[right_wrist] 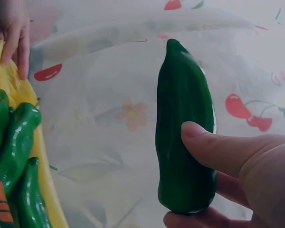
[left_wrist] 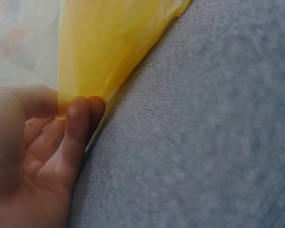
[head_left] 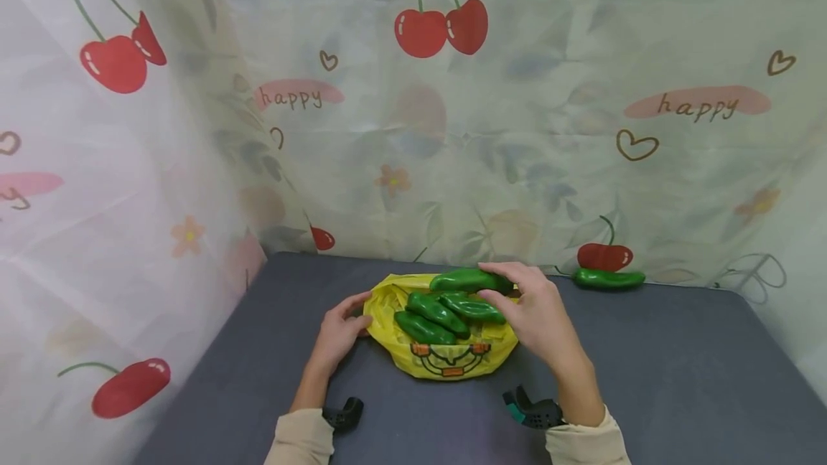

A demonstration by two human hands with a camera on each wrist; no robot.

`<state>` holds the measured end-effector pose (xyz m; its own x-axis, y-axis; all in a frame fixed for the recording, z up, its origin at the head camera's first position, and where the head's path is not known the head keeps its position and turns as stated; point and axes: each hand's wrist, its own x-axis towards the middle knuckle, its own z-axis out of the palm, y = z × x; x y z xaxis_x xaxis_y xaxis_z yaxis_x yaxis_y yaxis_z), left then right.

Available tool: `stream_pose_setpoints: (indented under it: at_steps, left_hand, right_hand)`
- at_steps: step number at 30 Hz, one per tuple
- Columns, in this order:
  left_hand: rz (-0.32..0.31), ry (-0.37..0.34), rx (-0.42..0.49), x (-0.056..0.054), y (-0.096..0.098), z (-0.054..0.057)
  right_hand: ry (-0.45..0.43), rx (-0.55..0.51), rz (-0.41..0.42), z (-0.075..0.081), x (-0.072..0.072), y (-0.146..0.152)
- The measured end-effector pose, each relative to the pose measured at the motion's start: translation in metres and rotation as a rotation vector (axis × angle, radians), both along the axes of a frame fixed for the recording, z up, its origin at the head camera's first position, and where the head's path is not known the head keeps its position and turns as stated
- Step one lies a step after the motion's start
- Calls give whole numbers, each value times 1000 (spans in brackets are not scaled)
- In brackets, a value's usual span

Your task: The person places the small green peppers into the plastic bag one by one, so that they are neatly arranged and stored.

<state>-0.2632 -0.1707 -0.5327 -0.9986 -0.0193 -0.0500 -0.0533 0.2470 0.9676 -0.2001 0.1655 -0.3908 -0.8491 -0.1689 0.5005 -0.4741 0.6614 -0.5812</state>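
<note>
A yellow plastic bag (head_left: 400, 361) lies with its mouth spread on the grey table, several green peppers (head_left: 436, 313) inside it. My left hand (head_left: 337, 329) pinches the bag's left edge; in the left wrist view the yellow film (left_wrist: 104, 52) runs between thumb and fingers. My right hand (head_left: 533, 307) grips one green pepper (head_left: 466, 280) over the bag's far right side. The right wrist view has this pepper (right_wrist: 183, 137) held at its thick end, the thumb across it and fingers beneath.
Another green pepper (head_left: 609, 279) lies at the table's back edge, right of the bag. The grey table (head_left: 678, 379) meets a printed curtain (head_left: 452, 149) at the back and left. Dark straps with camera mounts (head_left: 536, 411) sit at both wrists.
</note>
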Motion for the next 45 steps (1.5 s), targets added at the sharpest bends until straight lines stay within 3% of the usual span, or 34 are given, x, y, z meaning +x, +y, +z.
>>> stream_pose_setpoints:
  at_steps: [5,15,29,45]
  left_hand:
    - [0,-1,1,0,1,0]
    - [15,-6,-10,0,0,1]
    - [5,9,-6,1,1,0]
    - [10,-2,3,0,2,0]
  right_hand:
    - [-80,26,25,-6,-3,-4]
    - [-346,73,72,-19,-11,-6]
    - [-392,117,108,-40,-17,-12]
    - [-408,204,92,-47,-19,-14]
